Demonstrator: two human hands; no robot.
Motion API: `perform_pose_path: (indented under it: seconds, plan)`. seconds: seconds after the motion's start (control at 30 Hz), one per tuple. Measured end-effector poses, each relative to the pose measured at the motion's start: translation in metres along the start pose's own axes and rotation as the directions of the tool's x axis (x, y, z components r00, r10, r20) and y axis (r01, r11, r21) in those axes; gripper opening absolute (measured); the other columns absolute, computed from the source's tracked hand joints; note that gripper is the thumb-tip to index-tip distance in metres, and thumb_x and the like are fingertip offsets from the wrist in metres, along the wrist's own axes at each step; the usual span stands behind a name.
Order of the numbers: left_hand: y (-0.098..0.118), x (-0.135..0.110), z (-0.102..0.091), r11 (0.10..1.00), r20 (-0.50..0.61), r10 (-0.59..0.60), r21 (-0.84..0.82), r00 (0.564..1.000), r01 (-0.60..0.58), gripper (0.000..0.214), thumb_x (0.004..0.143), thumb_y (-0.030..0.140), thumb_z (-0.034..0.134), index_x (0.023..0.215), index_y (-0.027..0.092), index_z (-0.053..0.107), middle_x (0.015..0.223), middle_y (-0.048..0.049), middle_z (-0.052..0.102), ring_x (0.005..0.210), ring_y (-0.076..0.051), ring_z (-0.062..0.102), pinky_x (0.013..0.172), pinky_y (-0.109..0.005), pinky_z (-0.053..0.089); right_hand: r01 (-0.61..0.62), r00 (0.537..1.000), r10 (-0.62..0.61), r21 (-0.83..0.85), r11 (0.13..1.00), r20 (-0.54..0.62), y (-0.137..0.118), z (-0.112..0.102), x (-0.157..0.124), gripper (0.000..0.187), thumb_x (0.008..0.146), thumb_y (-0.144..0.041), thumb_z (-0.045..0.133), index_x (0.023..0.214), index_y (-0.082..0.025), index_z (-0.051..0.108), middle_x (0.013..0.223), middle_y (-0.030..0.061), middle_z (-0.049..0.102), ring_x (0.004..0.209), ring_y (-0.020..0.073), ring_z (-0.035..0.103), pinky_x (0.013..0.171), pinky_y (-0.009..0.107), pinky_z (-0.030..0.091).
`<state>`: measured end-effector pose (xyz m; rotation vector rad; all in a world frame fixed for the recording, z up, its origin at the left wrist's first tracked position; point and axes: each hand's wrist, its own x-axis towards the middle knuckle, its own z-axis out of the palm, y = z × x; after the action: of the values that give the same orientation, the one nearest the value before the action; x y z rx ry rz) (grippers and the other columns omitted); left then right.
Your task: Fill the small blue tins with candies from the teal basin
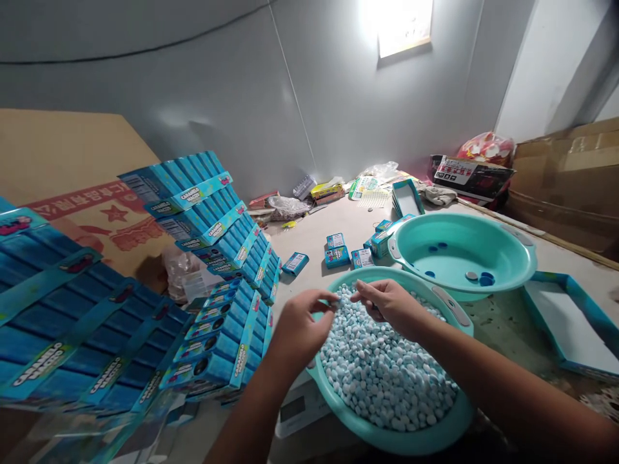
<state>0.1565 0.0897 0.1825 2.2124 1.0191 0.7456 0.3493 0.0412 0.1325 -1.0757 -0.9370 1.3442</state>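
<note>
Over the near basin, the left hand [297, 328] was curled into a narrow pinch, thumb and fingertips drawn close together just above the heap. The right hand [391, 306] faced it from the other side, its fingers bent into the same narrow pinch. The two sets of fingertips were near each other but apart. Whether either hand held a pellet could not be told, as the tips were too small and partly hidden.

Beneath both hands lay the small pale blue and white pellets [382, 380], heaped high in a round teal plastic basin [416, 444] at the table's near edge. Both forearms crossed that basin's rim. A white flat device [300, 409] showed just under the basin's left side.

Just behind it stood a second round teal plastic basin [525, 258], holding a few dark blue discs [483, 279] on its bottom. Several small blue printed boxes [337, 256] lay on the pale tabletop [314, 238] beside it. To the right rested a shallow blue cardboard tray [570, 322] with a white inside.

On the left, leaning stacks of blue display cartons [217, 232] rose beside the near basin. More blurred ones filled the lower left corner. A brown cardboard box [72, 154] stood behind them, against the grey wall [242, 96].
</note>
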Motion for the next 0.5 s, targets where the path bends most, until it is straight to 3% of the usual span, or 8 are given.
perform_pose_path:
  seconds: [0.07,0.13,0.2,0.27,0.37,0.5]
  plan:
    - [-0.013,0.002,-0.028,0.976,-0.146,0.011,0.217,0.989,0.021,0.022,0.081,0.023,0.057,0.096,0.021,0.073,0.097,-0.0037,0.076,0.090,-0.020,0.070,0.087,-0.033,0.055,0.008,0.998,-0.007,0.003,1.000,-0.063,-0.003,0.000,-0.001,0.057,0.072,-0.068,0.070,0.077,-0.011,0.069,0.053,-0.0066,0.039,0.044,0.0046,0.027,0.045,0.024,0.013]
    - [-0.030,0.004,-0.062,0.896,-0.276,-0.007,0.425,0.961,0.129,0.025,0.081,0.027,0.054,0.096,0.021,0.073,0.101,-0.0048,0.076,0.097,-0.024,0.068,0.094,-0.036,0.053,0.034,0.994,-0.035,-0.005,0.999,-0.104,-0.007,0.001,-0.003,0.057,0.072,-0.068,0.071,0.075,-0.011,0.069,0.053,-0.0062,0.039,0.045,0.0048,0.027,0.045,0.024,0.014]
    - [-0.051,0.005,-0.094,0.807,-0.323,-0.090,0.530,0.942,0.259,0.027,0.079,0.028,0.053,0.097,0.020,0.072,0.104,-0.0056,0.075,0.101,-0.026,0.068,0.095,-0.035,0.052,0.057,0.991,-0.059,-0.024,0.998,-0.123,-0.009,0.000,-0.005,0.055,0.072,-0.067,0.071,0.074,-0.012,0.068,0.053,-0.0059,0.039,0.045,0.0053,0.027,0.045,0.024,0.015]
    - [-0.072,0.004,-0.119,0.721,-0.287,-0.137,0.627,0.948,0.295,0.029,0.077,0.027,0.052,0.096,0.019,0.073,0.110,-0.0071,0.074,0.107,-0.027,0.066,0.097,-0.033,0.050,0.069,0.989,-0.076,-0.057,0.996,-0.131,-0.010,0.000,-0.007,0.052,0.074,-0.065,0.071,0.073,-0.013,0.068,0.052,-0.0058,0.039,0.046,0.0059,0.028,0.045,0.025,0.015]
    - [-0.096,0.001,-0.136,0.653,-0.220,-0.193,0.699,0.956,0.292,0.034,0.077,0.024,0.047,0.098,0.017,0.073,0.113,-0.0085,0.073,0.106,-0.026,0.066,0.094,-0.031,0.051,0.076,0.989,-0.089,-0.105,0.992,-0.120,-0.008,-0.001,-0.007,0.049,0.078,-0.063,0.068,0.073,-0.014,0.068,0.052,-0.0053,0.039,0.046,0.0063,0.028,0.045,0.025,0.016]
    - [-0.104,-0.005,-0.138,0.612,-0.190,-0.206,0.740,0.960,0.278,0.041,0.080,0.023,0.041,0.105,0.015,0.073,0.121,-0.0105,0.070,0.113,-0.028,0.063,0.097,-0.035,0.049,0.095,0.987,-0.113,-0.153,0.984,-0.115,-0.007,-0.003,-0.006,0.046,0.081,-0.061,0.067,0.072,-0.016,0.067,0.052,-0.0046,0.040,0.047,0.0073,0.030,0.046,0.025,0.018]
